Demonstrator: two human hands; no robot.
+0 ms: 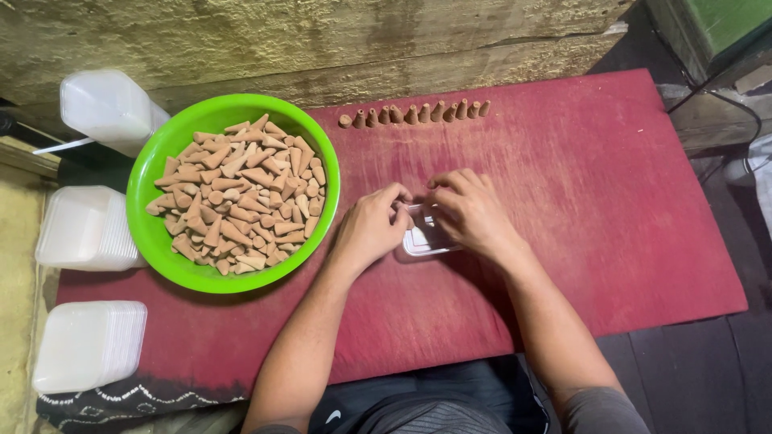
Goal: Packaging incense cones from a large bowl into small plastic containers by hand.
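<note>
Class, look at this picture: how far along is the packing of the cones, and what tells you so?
Done: a row of cones stands along the far edge of the red mat. In hand: the left hand and right hand both hold one small clear box; whether it holds cones is hidden. Left: the green bowl is full of cones, and stacks of boxes wait.

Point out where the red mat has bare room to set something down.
Bare red mat lies right of the right hand, and along the near edge below the green bowl. Crowded: the left side by the bowl and stacked clear containers, and the row of cones.
</note>
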